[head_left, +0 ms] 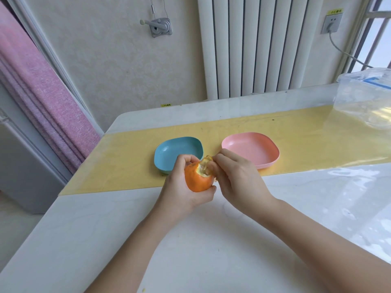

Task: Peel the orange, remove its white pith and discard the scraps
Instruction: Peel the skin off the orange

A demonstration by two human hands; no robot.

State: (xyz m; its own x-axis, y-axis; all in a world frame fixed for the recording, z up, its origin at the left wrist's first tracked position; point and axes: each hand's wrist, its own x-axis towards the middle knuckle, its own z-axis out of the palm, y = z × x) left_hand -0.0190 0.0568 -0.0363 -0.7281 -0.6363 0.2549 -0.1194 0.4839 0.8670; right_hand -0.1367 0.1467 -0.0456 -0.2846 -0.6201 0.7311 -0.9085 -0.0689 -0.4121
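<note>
Gripping round part-peeled orange (197,182) in curled L hand (183,188) above white bench (211,240), w/ R hand (238,176) fingers (222,160) pinching torn peel flap (205,163), near square blue dish (167,149) & pink dish (254,144).

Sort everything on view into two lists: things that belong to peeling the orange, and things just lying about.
In the job: orange, held by left hand; peel, pinched by right hand; blue dish and pink dish, probably for scraps and fruit.
Lying about: plastic bag, yellow mat, radiator, curtain, socket.
</note>
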